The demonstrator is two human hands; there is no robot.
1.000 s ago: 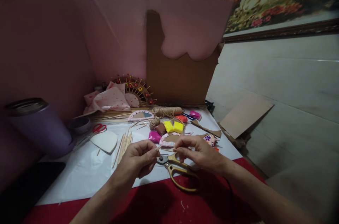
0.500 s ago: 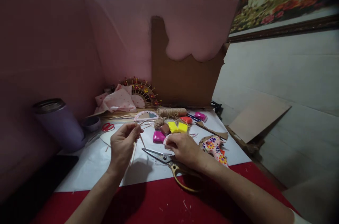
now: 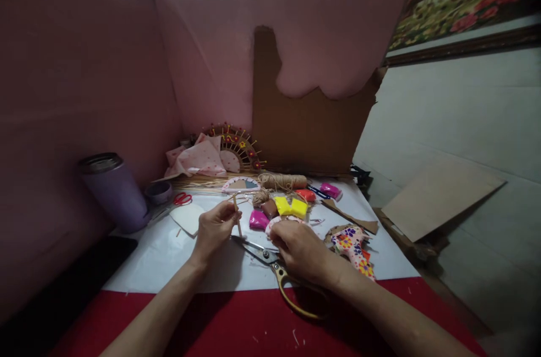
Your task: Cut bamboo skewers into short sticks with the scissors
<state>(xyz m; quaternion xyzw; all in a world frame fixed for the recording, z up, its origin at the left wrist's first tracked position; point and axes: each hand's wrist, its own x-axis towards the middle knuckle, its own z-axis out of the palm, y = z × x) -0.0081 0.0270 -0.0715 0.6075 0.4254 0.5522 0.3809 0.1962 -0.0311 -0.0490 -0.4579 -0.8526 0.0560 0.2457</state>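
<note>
So far, the left hand (image 3: 215,233) pinches a loose wooden stick (image 3: 239,227); the right hand (image 3: 298,247) curls beside scissors (image 3: 265,254) — grasp unclear — while the far flower-trimmed half-circle (image 3: 242,144) looks assembled.

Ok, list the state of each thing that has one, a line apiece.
Left hand: closed on thin stick
Thin stick: near upright
Right hand: fingers curled, grip unclear
Gold-handled scissors: lying, blades apparently parted
Red-handled scissors: lying, blades unclear
Tumbler: standing
Twine spool: on its side
Pink cloth: crumpled
Pink backboard: standing, partly stripped to brown
</note>
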